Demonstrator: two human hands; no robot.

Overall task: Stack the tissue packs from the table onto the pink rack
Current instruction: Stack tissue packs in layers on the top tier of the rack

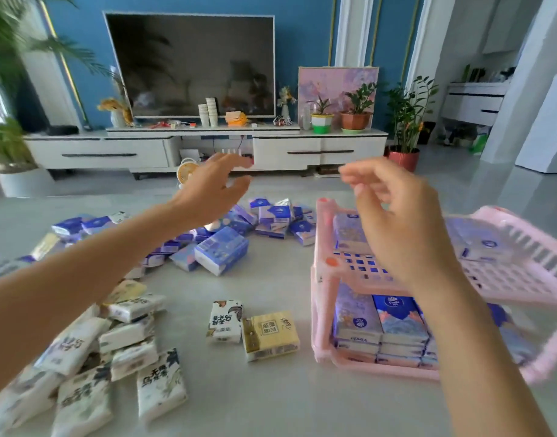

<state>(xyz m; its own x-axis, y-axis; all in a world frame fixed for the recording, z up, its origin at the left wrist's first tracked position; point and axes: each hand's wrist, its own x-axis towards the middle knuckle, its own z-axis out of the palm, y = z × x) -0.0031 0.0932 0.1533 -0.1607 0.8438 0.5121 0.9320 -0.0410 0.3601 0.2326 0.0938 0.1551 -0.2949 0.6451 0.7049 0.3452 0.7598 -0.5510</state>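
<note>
Pink rack point(326, 310) holds blue packs; loose tissue packs point(222, 250) lie left of it on the table point(271, 405). Left hand point(207, 190) and right hand point(397, 222) hover open, empty. Packs look light, soft, slippery-wrapped: best pinched across the short sides.

Blue wall point(312, 33) behind, big dark TV point(192, 64) on a long white cabinet point(207, 146), potted plants point(356, 111) at right, pale glossy floor point(479, 184), daylight everywhere.
</note>
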